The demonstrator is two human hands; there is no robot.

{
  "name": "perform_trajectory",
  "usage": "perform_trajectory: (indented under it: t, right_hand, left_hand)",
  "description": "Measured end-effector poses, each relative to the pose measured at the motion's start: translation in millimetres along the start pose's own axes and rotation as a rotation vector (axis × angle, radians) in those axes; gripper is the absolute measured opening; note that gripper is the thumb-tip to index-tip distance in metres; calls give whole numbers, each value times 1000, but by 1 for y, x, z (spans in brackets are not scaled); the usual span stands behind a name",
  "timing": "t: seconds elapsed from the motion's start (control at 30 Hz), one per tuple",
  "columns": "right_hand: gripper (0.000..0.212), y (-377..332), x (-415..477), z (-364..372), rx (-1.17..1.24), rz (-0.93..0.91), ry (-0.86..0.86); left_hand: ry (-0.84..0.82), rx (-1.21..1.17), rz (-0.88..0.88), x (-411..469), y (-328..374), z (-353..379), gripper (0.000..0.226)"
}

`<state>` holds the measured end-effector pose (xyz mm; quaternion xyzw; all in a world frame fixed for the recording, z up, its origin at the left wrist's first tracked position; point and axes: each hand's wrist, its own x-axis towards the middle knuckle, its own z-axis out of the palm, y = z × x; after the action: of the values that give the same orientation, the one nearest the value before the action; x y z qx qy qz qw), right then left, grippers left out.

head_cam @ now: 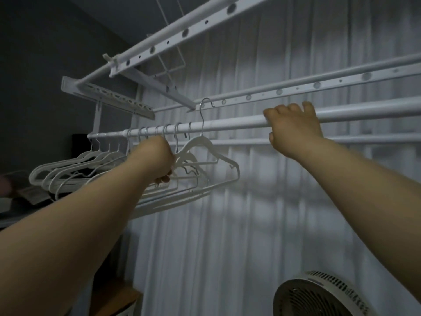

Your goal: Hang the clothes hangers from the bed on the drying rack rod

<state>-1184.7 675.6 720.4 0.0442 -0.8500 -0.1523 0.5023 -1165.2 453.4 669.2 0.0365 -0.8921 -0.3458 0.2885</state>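
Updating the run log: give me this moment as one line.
left hand: grips white hanger, hook above rod, not on it | right hand: grips rod | other hangers: hung at rod's left

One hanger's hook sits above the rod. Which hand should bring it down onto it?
Left. The left hand grips the hangers right beside the raised hanger, whose hook pokes above the rod. The right hand is wrapped round the rod farther right, away from it.

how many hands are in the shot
2. The left hand holds hangers just below the rod; the right hand grips the rod further right. Neither is hidden.
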Motion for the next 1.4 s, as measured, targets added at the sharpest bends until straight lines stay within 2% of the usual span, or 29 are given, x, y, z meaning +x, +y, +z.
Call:
perform_trajectory:
  t: [0.27, 0.67, 1.1, 1.27, 1.4]
  right_hand:
    - [43, -1, -4, -1, 20, -24, 25]
    - [46, 0, -6, -2, 26, -31, 29]
    - [46, -2, -10, 5, 87, -97, 115]
    - [44, -13, -19, 13, 308, -157, 281]
    - [37, -32, -29, 28, 430, -239, 436]
  left_hand:
    - [-9, 26, -47, 18, -2, 10, 26]
    - [-25, 39, -13, 21, -16, 35, 23]
    - [-49, 71, 2, 25, -13, 43, 23]
    - [86, 311, 112, 17, -9, 34, 27]
    - [276, 341, 197, -3, -1, 24, 27]
